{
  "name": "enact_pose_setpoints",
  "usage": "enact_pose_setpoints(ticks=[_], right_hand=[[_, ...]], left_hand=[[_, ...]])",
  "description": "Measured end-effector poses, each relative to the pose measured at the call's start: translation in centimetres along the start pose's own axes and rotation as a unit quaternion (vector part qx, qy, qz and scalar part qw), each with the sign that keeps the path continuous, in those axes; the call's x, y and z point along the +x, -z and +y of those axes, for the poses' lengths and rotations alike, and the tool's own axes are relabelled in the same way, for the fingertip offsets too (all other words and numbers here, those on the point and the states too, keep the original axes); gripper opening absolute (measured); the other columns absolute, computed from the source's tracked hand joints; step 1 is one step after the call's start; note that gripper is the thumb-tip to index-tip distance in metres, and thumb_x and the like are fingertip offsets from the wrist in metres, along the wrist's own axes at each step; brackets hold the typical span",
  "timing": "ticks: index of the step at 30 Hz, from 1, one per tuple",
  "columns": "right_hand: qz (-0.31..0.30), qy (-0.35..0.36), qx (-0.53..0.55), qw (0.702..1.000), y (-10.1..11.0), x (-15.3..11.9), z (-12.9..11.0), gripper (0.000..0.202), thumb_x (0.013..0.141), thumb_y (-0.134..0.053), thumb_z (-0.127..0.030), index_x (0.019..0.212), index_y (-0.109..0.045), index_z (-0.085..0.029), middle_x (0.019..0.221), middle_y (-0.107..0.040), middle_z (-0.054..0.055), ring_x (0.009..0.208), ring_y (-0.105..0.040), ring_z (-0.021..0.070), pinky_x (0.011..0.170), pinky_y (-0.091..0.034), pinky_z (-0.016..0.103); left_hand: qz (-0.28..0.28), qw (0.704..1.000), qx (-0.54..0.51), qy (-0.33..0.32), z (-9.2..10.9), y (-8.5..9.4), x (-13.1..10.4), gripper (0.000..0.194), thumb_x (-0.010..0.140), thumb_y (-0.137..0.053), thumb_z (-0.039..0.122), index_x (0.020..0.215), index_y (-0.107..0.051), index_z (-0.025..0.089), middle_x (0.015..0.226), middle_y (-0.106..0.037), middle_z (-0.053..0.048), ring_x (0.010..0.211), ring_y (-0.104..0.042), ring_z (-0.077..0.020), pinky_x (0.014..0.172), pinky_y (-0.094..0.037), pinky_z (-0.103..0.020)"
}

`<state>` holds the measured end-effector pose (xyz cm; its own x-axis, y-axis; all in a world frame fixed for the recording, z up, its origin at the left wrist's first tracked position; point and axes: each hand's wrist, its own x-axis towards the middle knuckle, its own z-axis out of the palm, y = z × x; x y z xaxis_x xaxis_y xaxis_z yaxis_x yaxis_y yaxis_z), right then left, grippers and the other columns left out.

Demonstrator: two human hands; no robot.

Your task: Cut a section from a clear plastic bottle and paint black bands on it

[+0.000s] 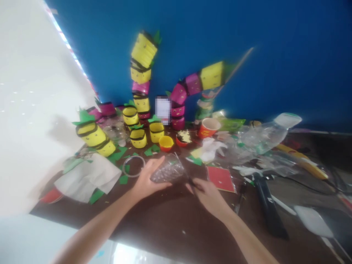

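Being gripped by the left hand [147, 178], a clear plastic piece [167, 171] is found at the middle of the brown table [165, 223]; whether its underside is touched by the table cannot be told. The left thumb and fingers are spread around its left side. In the right hand [209, 194], with the fingers closed, a dark cutting tool [190, 179] is held, probably scissors, and its thin end is pointed toward the right edge of the piece. Because of the blur, it cannot be told if the plastic is entered by the blade. It is judged that trimming of this piece is in hand. For the next move, a steady left grip seems to be required, with the fingers placed away from the line of the blade. Just beside the left hand, a clear ring [124, 168] is laid; near the right hand, a red square [221, 179] is seen. Farther back, yellow pots [138, 138] are stood near green scraps [152, 149].
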<state>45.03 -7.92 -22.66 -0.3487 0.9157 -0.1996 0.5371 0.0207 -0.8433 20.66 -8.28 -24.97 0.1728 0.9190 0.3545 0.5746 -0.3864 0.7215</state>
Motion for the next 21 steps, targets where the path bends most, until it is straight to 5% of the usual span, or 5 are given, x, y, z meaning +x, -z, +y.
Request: enact_pose_setpoints(ticks=[7, 16, 21], right_hand=[[0.094, -0.027, 0.017, 0.995, 1.0, -0.1, -0.3, 0.047, 0.080, -0.049, -0.059, 0.055, -0.039, -0.020, 0.049, -0.040, -0.004, 0.049, -0.038, 0.0097, 0.047, -0.028, 0.024], [0.027, 0.006, 0.042, 0.999, 0.3, -0.7, -1.0, 0.047, 0.078, -0.051, -0.062, 0.059, -0.039, -0.021, 0.055, -0.039, -0.005, 0.052, -0.038, 0.0097, 0.047, -0.029, 0.023], [0.078, 0.018, -0.063, 0.995, 0.0, -0.4, -0.1, 0.042, 0.081, -0.050, -0.055, 0.058, -0.039, -0.022, 0.051, -0.040, -0.004, 0.049, -0.037, 0.0104, 0.047, -0.027, 0.024]], left_hand=[[0.020, 0.997, -0.074, 0.011, -0.6, 0.4, 0.4, 0.089, 0.062, -0.080, 0.043, 0.139, -0.039, 0.026, 0.138, -0.049, -0.012, 0.126, -0.048, -0.0309, 0.106, -0.038, -0.049], [0.021, 0.995, -0.096, 0.018, -0.9, 0.2, 0.4, 0.089, 0.060, -0.081, 0.042, 0.138, -0.040, 0.025, 0.139, -0.048, -0.013, 0.127, -0.047, -0.0308, 0.108, -0.037, -0.050], [0.008, 0.988, -0.148, 0.040, -1.0, 0.3, 0.4, 0.087, 0.063, -0.080, 0.041, 0.138, -0.041, 0.022, 0.135, -0.051, -0.015, 0.122, -0.052, -0.0319, 0.103, -0.043, -0.050]])
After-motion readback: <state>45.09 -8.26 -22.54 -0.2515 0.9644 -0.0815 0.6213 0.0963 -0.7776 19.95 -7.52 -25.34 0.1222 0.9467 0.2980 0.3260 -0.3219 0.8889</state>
